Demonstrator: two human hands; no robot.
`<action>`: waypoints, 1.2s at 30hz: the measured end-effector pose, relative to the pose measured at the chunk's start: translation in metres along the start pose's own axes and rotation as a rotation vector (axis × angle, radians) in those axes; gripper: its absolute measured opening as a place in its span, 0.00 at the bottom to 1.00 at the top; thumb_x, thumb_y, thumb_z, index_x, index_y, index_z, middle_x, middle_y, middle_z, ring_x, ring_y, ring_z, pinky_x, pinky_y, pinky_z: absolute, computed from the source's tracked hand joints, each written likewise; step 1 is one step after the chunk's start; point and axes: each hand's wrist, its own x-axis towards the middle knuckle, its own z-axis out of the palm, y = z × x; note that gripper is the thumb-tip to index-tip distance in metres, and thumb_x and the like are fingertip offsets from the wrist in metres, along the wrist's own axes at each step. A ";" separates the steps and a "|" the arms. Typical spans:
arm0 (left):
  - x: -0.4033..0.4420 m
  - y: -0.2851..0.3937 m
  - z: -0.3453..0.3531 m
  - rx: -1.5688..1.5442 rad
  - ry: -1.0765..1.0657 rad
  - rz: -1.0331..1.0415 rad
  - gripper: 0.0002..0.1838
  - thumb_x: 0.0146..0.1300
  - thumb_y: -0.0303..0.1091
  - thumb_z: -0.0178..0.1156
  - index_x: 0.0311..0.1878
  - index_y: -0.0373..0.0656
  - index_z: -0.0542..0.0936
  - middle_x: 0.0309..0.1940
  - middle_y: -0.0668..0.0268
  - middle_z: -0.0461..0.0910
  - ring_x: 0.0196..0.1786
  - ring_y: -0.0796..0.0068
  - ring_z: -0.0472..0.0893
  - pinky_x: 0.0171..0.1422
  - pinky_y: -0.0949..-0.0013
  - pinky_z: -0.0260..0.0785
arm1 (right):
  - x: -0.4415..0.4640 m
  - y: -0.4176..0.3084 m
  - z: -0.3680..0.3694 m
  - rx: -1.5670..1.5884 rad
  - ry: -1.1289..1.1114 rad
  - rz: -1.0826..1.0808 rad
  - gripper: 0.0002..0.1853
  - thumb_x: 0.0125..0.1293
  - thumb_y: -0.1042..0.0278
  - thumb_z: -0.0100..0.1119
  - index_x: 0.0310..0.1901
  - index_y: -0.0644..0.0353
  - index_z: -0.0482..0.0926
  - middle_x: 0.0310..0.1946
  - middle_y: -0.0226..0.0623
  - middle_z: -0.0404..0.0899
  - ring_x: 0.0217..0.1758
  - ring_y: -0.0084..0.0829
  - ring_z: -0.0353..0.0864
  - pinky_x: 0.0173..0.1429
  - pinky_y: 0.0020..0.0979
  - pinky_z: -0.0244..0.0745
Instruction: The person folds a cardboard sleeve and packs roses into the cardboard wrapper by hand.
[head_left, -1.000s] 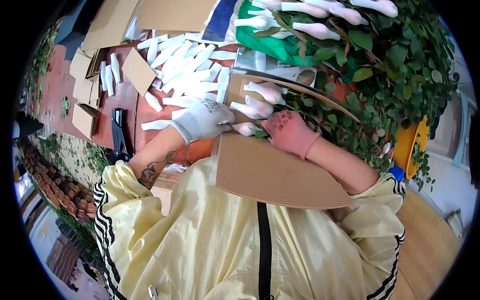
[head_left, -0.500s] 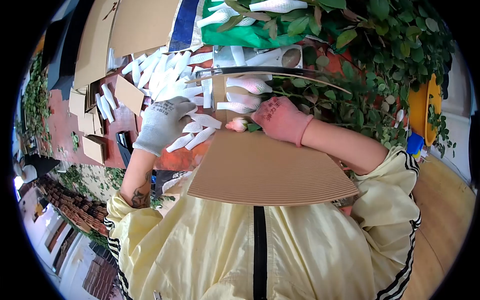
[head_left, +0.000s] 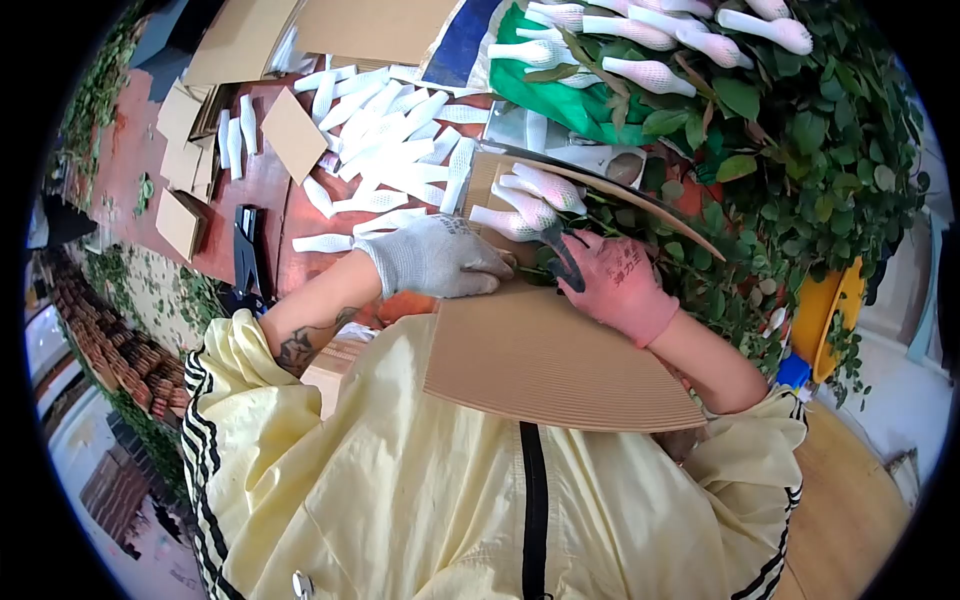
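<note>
Clock centre: middle of the head view.
Hands: 2, both gloved. Left hand [head_left: 440, 258], grey glove, just off centre toward 11 o'clock; right hand [head_left: 620, 290], pink glove, 3 o'clock.
Left fingers: bent inward, tips near the top edge of the cardboard sheet [head_left: 565, 355]; cannot tell whether they grasp anything.
Right fingers: curled, dark-stained near the tips, beside the lowest netted flower; contact hidden, grasp cannot be told.
Cardboard sheet: 1, ribbed, 4 o'clock, before the jacket [head_left: 440, 480].
Netted flowers [head_left: 530, 208] by the hands: at least 3, overlapping, between 12 and 1 o'clock, bulbs toward the right hand.
Netted flowers, far group [head_left: 648, 76]: at least 9, 1 o'clock, some over the green cloth [head_left: 575, 105], count 1.
Loose net sleeves [head_left: 385, 145]: heap, 11 o'clock, too overlapped for an exact count; 3 more sleeves [head_left: 234, 148] side by side at 10 o'clock.
Stapler [head_left: 248, 250]: 1, black, between 9 and 10 o'clock.
Tilted card [head_left: 295, 136]: 1, between 10 and 11 o'clock, beside the heap.
Leaves [head_left: 820, 170]: dense mass, 2 o'clock, uncountable.
Yellow tub [head_left: 836, 320]: 1, 3 o'clock, near the rim of the view.
</note>
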 end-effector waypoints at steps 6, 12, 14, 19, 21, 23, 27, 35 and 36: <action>-0.004 -0.002 0.004 -0.028 0.047 0.022 0.20 0.66 0.47 0.48 0.52 0.48 0.79 0.52 0.60 0.79 0.53 0.56 0.78 0.60 0.60 0.68 | -0.003 0.005 0.005 -0.141 -0.063 -0.132 0.29 0.58 0.54 0.58 0.57 0.62 0.70 0.55 0.47 0.74 0.45 0.42 0.81 0.49 0.39 0.76; -0.005 -0.001 0.003 -0.001 0.033 0.009 0.18 0.65 0.46 0.48 0.49 0.49 0.80 0.45 0.57 0.80 0.46 0.53 0.79 0.54 0.56 0.70 | 0.004 0.005 0.016 -0.034 -0.149 0.018 0.33 0.57 0.52 0.59 0.61 0.65 0.66 0.60 0.51 0.69 0.47 0.43 0.80 0.52 0.40 0.75; -0.004 -0.005 0.007 0.004 0.037 0.019 0.17 0.65 0.46 0.48 0.48 0.49 0.80 0.44 0.56 0.81 0.45 0.53 0.80 0.53 0.55 0.70 | 0.005 0.005 0.018 0.009 -0.123 -0.003 0.33 0.57 0.53 0.59 0.61 0.64 0.66 0.59 0.52 0.70 0.47 0.44 0.80 0.52 0.40 0.75; 0.004 -0.022 0.024 -0.110 0.171 0.204 0.17 0.65 0.44 0.49 0.48 0.47 0.80 0.49 0.58 0.79 0.50 0.57 0.78 0.56 0.58 0.69 | 0.019 0.016 0.030 0.032 0.035 -0.077 0.28 0.55 0.60 0.59 0.57 0.60 0.69 0.46 0.46 0.78 0.42 0.41 0.81 0.46 0.40 0.76; 0.004 -0.023 0.024 -0.112 0.150 0.180 0.17 0.65 0.44 0.49 0.47 0.47 0.80 0.50 0.58 0.78 0.51 0.58 0.78 0.56 0.59 0.69 | 0.020 0.009 0.026 -0.054 0.038 -0.079 0.26 0.54 0.61 0.59 0.56 0.59 0.70 0.42 0.43 0.78 0.40 0.40 0.81 0.43 0.40 0.76; 0.003 -0.021 0.022 -0.115 0.128 0.154 0.16 0.64 0.43 0.49 0.47 0.46 0.80 0.51 0.58 0.77 0.51 0.59 0.77 0.56 0.60 0.69 | 0.024 0.003 0.031 -0.139 0.042 -0.082 0.25 0.54 0.62 0.59 0.55 0.57 0.72 0.38 0.41 0.78 0.37 0.39 0.81 0.40 0.40 0.75; 0.003 -0.019 0.018 -0.088 0.093 0.151 0.15 0.64 0.43 0.49 0.45 0.45 0.80 0.45 0.60 0.80 0.48 0.60 0.78 0.54 0.61 0.69 | 0.024 0.009 0.051 -0.304 0.226 -0.155 0.23 0.54 0.61 0.58 0.53 0.52 0.74 0.33 0.37 0.76 0.30 0.36 0.79 0.33 0.37 0.72; -0.006 -0.006 0.005 -0.021 0.385 0.114 0.12 0.63 0.42 0.52 0.41 0.46 0.80 0.37 0.61 0.79 0.43 0.60 0.80 0.47 0.59 0.72 | 0.022 0.006 0.040 -0.263 0.179 -0.157 0.23 0.54 0.65 0.56 0.54 0.58 0.74 0.36 0.38 0.76 0.33 0.36 0.79 0.35 0.36 0.73; -0.007 -0.011 0.008 0.113 0.406 -0.004 0.12 0.61 0.40 0.55 0.44 0.48 0.80 0.39 0.63 0.79 0.42 0.60 0.80 0.46 0.58 0.72 | 0.023 0.006 0.039 -0.258 0.126 -0.153 0.22 0.55 0.66 0.54 0.54 0.59 0.74 0.37 0.39 0.76 0.33 0.37 0.79 0.36 0.37 0.73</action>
